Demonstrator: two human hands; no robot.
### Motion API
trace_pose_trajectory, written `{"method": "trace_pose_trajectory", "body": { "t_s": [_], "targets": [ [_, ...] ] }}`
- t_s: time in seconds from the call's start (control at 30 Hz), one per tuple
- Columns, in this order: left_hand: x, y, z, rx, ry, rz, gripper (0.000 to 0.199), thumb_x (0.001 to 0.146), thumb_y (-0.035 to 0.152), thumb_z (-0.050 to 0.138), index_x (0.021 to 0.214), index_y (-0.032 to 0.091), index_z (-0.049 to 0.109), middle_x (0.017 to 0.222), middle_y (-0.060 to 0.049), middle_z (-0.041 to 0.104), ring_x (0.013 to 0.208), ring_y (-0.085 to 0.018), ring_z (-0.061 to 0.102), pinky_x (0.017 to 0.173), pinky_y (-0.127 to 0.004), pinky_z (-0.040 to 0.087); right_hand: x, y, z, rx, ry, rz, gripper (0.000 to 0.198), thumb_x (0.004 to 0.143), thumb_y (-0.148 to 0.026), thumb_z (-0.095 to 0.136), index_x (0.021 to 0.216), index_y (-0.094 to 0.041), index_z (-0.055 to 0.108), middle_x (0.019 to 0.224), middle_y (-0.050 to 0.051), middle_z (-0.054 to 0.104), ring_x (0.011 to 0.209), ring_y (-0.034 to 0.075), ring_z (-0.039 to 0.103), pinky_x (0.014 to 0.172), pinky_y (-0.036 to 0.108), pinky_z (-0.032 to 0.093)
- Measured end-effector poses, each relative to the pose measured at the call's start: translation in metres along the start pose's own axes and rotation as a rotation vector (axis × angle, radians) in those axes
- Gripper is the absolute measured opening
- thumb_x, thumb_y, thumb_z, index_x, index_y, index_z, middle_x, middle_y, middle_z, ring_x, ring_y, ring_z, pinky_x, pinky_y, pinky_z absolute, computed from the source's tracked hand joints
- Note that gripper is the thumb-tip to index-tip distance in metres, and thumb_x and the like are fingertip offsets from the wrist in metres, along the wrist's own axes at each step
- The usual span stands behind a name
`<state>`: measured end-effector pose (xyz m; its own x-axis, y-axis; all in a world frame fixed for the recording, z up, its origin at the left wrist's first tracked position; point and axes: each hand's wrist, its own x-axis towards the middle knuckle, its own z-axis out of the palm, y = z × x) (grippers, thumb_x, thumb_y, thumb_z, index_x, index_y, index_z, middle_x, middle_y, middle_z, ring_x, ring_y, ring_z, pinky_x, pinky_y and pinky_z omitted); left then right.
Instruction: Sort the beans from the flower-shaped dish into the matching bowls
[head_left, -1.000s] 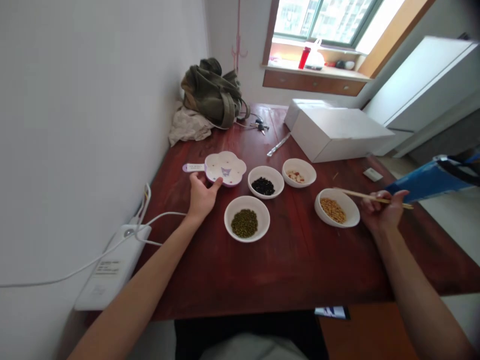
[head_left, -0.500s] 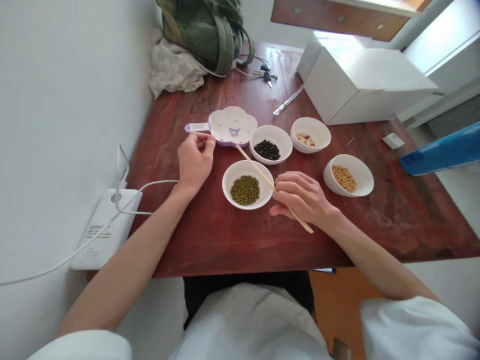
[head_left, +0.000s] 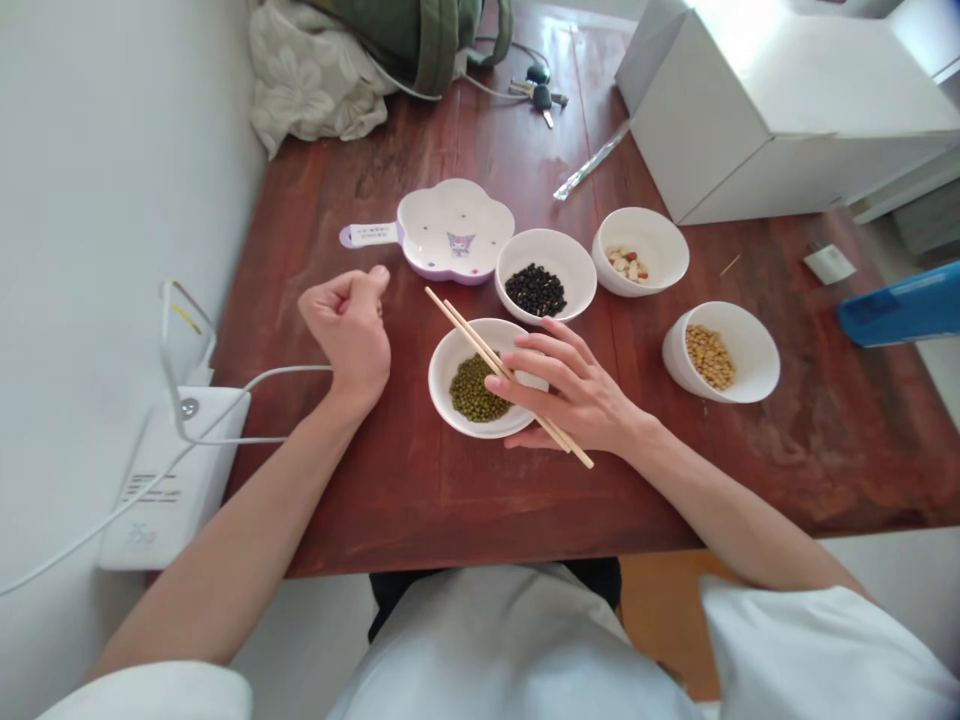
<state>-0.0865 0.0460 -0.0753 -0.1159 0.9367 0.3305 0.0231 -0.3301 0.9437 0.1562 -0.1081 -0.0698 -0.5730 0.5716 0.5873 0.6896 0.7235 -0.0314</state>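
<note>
Right hand (head_left: 574, 395): gripping wooden chopsticks (head_left: 507, 374), fingers spread over them.
Chopstick axis: tips aim up-left across the bowl of green mung beans (head_left: 480, 378), directly beneath.
Left hand (head_left: 349, 330): loosely fisted, empty, beside the flower-shaped dish (head_left: 450, 232).

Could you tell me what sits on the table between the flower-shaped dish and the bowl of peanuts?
In the head view, the bowl of black beans sits between the flower-shaped dish and the bowl of peanuts.
</note>
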Motion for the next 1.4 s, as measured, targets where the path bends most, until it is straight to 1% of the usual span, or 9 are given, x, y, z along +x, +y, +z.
{"method": "trace_pose_trajectory", "body": {
  "t_s": [0.2,0.5,0.63,0.7,0.83,0.93,1.03,1.13,1.4],
  "targets": [
    [-0.009,0.008,0.004,-0.204,0.015,-0.095,0.064,0.086,0.026,0.077,0.050,0.024,0.024,0.047,0.009,0.018,0.043,-0.006,0.017,0.044,-0.031,0.014,-0.007,0.005,-0.001,-0.085,-0.102,0.092,0.086,0.101,-0.074,0.067,0.168,-0.025,0.047,0.172,0.008,0.056,0.174,0.033,0.030,0.146,0.057,-0.007],
    [-0.009,0.010,0.007,-0.266,-0.002,-0.034,0.068,0.088,0.031,0.078,0.051,0.024,0.022,0.046,0.009,0.018,0.042,-0.006,0.017,0.044,-0.032,0.014,-0.017,0.004,-0.008,-0.082,-0.185,0.159,0.081,0.110,-0.033,0.061,0.180,-0.029,0.021,0.179,0.009,0.047,0.175,0.032,0.026,0.142,0.066,0.026],
    [-0.010,0.011,0.005,-0.212,0.004,-0.050,0.062,0.090,0.029,0.071,0.052,0.024,0.022,0.048,0.008,0.020,0.044,-0.007,0.020,0.047,-0.031,0.016,-0.053,-0.018,-0.026,-0.299,-0.091,0.276,0.079,0.095,0.000,0.058,0.169,-0.027,0.049,0.160,0.008,0.068,0.163,0.030,0.051,0.137,0.061,0.038],
    [-0.010,0.010,0.005,-0.212,-0.014,-0.053,0.060,0.090,0.028,0.071,0.052,0.024,0.024,0.048,0.008,0.021,0.045,-0.008,0.021,0.048,-0.031,0.018,-0.082,-0.030,-0.046,-0.449,0.094,0.373,0.062,0.093,-0.008,0.072,0.144,-0.042,0.072,0.126,-0.001,0.083,0.129,0.024,0.076,0.126,0.050,0.053],
    [-0.010,0.011,0.006,-0.181,-0.022,-0.095,0.060,0.088,0.031,0.073,0.051,0.024,0.027,0.048,0.008,0.023,0.046,-0.009,0.021,0.048,-0.032,0.019,-0.142,-0.032,-0.119,-0.569,0.308,0.464,0.023,0.101,-0.032,0.074,0.121,-0.040,0.083,0.087,0.000,0.081,0.086,0.023,0.078,0.104,0.052,0.062],
    [-0.007,0.015,0.008,-0.200,0.004,-0.117,0.059,0.086,0.031,0.073,0.050,0.024,0.027,0.047,0.008,0.022,0.046,-0.008,0.019,0.048,-0.032,0.017,-0.183,-0.013,-0.188,-0.726,0.573,0.638,0.043,0.114,-0.044,0.043,0.136,-0.039,0.079,0.115,0.013,0.080,0.123,0.039,0.072,0.113,0.074,0.053],
    [-0.003,0.021,0.010,-0.234,0.031,-0.153,0.063,0.085,0.031,0.077,0.049,0.022,0.027,0.047,0.008,0.021,0.045,-0.008,0.019,0.049,-0.031,0.016,-0.221,0.017,-0.244,-0.696,0.715,1.204,0.066,0.098,-0.066,0.070,0.159,-0.049,0.052,0.171,0.004,0.048,0.163,0.045,0.040,0.139,0.074,0.025],
    [0.001,0.023,0.010,-0.265,0.049,-0.179,0.064,0.083,0.029,0.081,0.048,0.021,0.028,0.048,0.008,0.021,0.046,-0.008,0.019,0.050,-0.031,0.016,-0.253,0.051,-0.268,-0.633,0.716,1.344,0.114,0.074,-0.068,0.093,0.165,-0.025,0.038,0.181,0.018,0.029,0.172,0.051,0.015,0.143,0.069,0.003],
    [0.009,0.024,0.007,-0.252,0.045,-0.236,0.067,0.074,0.032,0.092,0.045,0.018,0.033,0.047,0.008,0.025,0.046,-0.007,0.025,0.049,-0.029,0.020,-0.283,0.140,-0.233,-0.374,0.938,1.532,0.105,0.095,-0.063,0.077,0.173,-0.022,0.021,0.174,0.025,0.039,0.158,0.044,0.047,0.128,0.069,0.042]
  ]
}}
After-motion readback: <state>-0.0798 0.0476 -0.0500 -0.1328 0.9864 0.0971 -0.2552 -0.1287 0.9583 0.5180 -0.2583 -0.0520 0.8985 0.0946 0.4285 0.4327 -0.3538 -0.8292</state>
